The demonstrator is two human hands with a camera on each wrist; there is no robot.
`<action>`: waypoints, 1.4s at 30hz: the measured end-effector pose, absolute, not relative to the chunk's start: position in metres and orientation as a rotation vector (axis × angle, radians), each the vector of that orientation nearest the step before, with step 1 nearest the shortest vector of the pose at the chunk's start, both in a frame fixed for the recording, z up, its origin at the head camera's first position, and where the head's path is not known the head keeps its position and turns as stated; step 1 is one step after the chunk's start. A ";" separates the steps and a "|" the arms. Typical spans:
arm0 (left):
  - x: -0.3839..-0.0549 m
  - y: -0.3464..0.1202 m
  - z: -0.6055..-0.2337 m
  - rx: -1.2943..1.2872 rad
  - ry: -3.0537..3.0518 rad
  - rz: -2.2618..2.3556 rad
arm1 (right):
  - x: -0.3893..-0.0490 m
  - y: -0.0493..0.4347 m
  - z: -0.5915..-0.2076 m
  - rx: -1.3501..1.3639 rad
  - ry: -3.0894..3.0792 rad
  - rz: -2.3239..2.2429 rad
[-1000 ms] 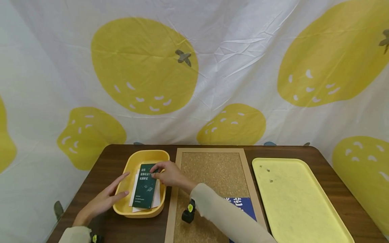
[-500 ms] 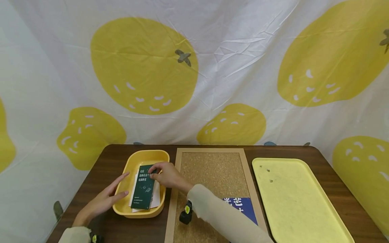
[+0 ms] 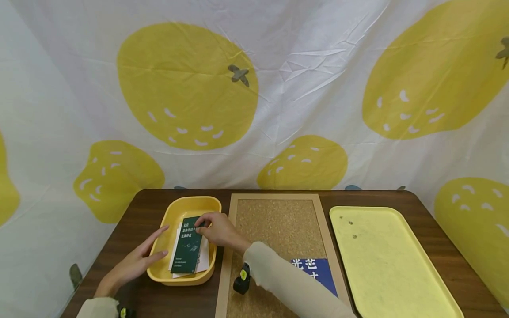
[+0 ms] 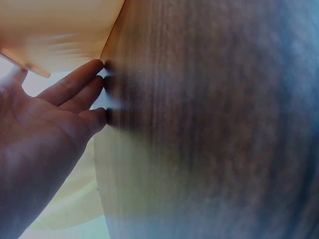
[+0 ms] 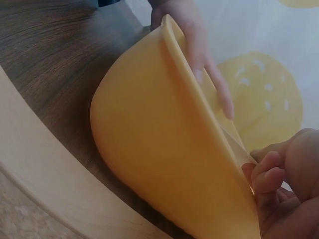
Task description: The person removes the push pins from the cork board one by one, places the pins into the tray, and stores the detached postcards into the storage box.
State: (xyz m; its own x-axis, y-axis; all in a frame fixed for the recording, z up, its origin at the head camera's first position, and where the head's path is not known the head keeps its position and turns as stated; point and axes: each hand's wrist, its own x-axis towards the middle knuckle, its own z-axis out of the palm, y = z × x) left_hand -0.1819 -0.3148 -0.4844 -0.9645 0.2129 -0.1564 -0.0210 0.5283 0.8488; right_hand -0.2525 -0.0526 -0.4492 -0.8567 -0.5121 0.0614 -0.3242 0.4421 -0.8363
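Note:
A dark green card with white lettering lies at a slant in the yellow plastic basin, over paler cards. My right hand reaches over the basin's right side and pinches the card near its upper right edge, thumb against index finger. At the basin's left side my left hand rests with its fingers straight and spread, the thumb over the rim. Its lower fingertips touch the tabletop in the left wrist view. How many cards lie beneath the green one is hidden.
A wood-framed cork board lies right of the basin. On it is a blue card with white characters, partly covered by my right sleeve. Further right, a pale yellow tray bears a few tiny dark pieces. A lemon-print cloth hangs behind.
The green card has shifted slightly left and toward me in my right hand's pinch, then stayed nearly still. My right forearm has moved a little left, baring more blue card. My left hand holds still.

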 end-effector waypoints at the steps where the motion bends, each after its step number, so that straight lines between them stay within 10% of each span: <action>1: -0.182 -0.315 -0.484 0.161 2.529 1.406 | -0.252 -0.053 -0.449 -0.737 2.495 -1.377; 42: -0.184 -0.314 -0.486 0.053 2.515 1.344 | -0.251 -0.056 -0.450 -0.595 2.532 -1.380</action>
